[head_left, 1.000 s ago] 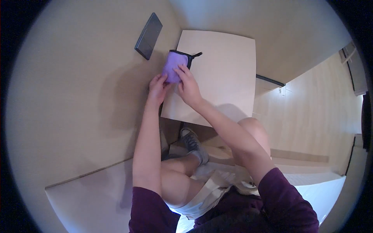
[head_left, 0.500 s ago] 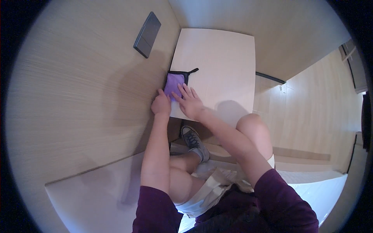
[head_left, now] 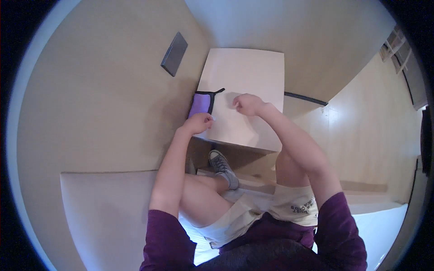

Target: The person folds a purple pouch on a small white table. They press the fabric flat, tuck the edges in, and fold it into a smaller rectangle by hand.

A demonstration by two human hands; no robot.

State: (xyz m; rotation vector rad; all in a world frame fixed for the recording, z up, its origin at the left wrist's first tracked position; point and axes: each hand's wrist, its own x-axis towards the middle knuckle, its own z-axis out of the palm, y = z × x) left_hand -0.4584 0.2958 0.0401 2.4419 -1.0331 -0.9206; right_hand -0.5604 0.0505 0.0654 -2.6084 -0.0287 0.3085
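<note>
A purple cloth (head_left: 200, 103) with a black border and a black hanging loop lies folded at the left edge of the pale wooden tabletop (head_left: 246, 74), against the wall. My left hand (head_left: 199, 123) is at the cloth's near edge, its fingers curled together. A tiny pale spot shows by its fingertips, too small to name. Over the middle of the tabletop my right hand (head_left: 248, 105) hovers apart from the cloth, fingers bent inward and closed. Nothing shows between them, and the palm side is hidden.
A dark switch plate (head_left: 174, 54) is fixed on the wood-grain wall at the left. Below the tabletop's near edge is my foot in a grey sneaker (head_left: 220, 163). A white padded surface (head_left: 106, 212) lies at the lower left. Wooden flooring (head_left: 361, 135) stretches off to the right.
My right hand has lifted off the cloth and moved right, its spread fingers now curled. My left hand has shifted to the cloth's near edge and closed. The cloth looks smaller or refolded.
</note>
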